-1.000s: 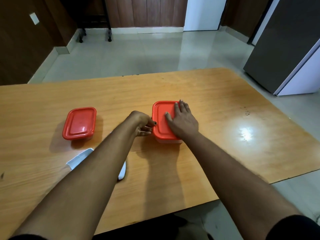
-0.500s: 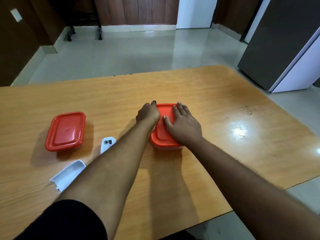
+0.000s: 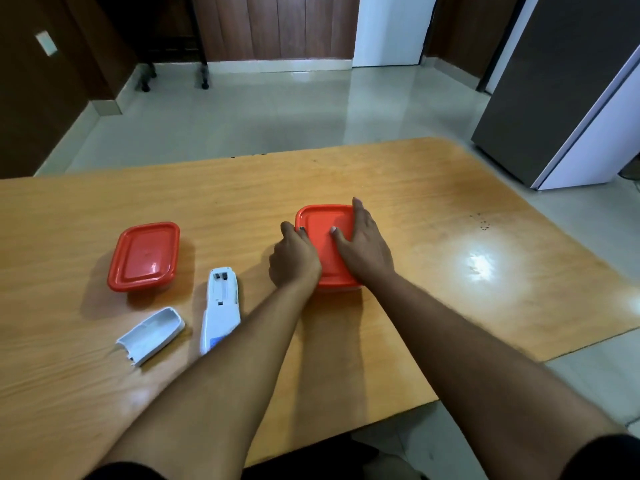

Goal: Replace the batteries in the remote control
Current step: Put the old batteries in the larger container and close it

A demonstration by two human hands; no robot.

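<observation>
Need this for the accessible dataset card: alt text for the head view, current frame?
Both hands rest on a red-lidded container on a wooden table, left hand at its left edge, right hand flat on the lid. Left of them a white remote lies with its empty battery bay showing, beside its detached cover and a second red-lidded container.

Two red-lidded plastic containers (image 3: 143, 257) (image 3: 322, 244), one white remote control (image 3: 221, 308) with open battery bay, one detached white battery cover (image 3: 150, 335), two bare hands (image 3: 294, 258) (image 3: 363, 247), one wooden counter (image 3: 433, 271).
</observation>
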